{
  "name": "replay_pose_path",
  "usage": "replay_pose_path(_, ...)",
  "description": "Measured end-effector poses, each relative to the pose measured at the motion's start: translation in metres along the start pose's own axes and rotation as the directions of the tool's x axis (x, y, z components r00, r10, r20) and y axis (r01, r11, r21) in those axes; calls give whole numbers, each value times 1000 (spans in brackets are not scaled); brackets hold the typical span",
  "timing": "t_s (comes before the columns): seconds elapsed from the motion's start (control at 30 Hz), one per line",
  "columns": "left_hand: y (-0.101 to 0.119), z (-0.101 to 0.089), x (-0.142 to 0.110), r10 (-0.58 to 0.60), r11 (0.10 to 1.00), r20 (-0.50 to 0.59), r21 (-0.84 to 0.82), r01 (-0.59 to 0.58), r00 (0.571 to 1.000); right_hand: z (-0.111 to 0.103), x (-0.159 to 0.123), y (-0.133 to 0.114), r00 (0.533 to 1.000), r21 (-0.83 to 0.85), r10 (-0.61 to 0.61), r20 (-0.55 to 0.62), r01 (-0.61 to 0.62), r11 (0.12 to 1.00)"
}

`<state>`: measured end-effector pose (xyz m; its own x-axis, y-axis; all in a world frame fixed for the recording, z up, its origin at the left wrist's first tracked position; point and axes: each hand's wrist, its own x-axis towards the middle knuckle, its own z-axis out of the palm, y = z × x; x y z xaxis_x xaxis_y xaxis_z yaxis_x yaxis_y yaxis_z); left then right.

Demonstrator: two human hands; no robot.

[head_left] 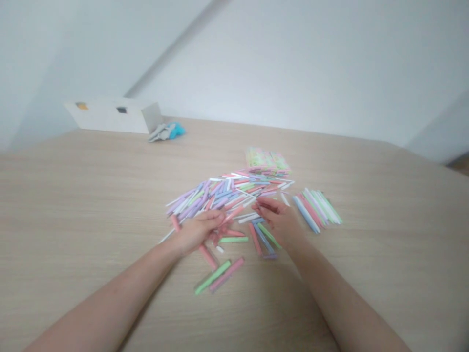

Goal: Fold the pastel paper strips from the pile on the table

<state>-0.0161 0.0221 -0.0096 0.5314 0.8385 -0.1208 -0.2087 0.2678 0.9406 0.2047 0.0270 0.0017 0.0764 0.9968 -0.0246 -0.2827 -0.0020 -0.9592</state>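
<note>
Many pastel sticks, probably chalk, lie in a loose heap (220, 196) of lilac, white, pink, blue and green on the wooden table (91, 195). My left hand (196, 232) rests palm down at the heap's near edge, fingers curled among pink sticks. My right hand (274, 220) is close beside it, fingers bent over blue, pink and green sticks. Whether either hand grips a stick is hidden. To the right, a group of sticks (315, 210) lies roughly side by side. A green stick (212, 277) and a pink stick (227, 275) lie apart near me.
Behind the heap sits a clear packet of pastel sticks (267, 161). A white box (110, 115) with small square openings stands at the table's far left edge, beside a crumpled grey and turquoise cloth (164, 132). White walls rise behind the table.
</note>
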Motion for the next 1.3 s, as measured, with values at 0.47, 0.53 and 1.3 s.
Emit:
replay_pose_path(0.47,-4,-3,-1,-54,998,-60,37,56,997,-6,-5,6,997,-79,-15,-78,9,997)
replay_pose_path(0.53,-4,-4,-1,-45,998,-75,43,49,996,-7,-4,7,996,-9,49,-77,-49,999)
replay_pose_path(1.3,-1,-2,-4,-5,986,-88,165,19,996,-17,-19,-38,888,-461,-433,153,452,763)
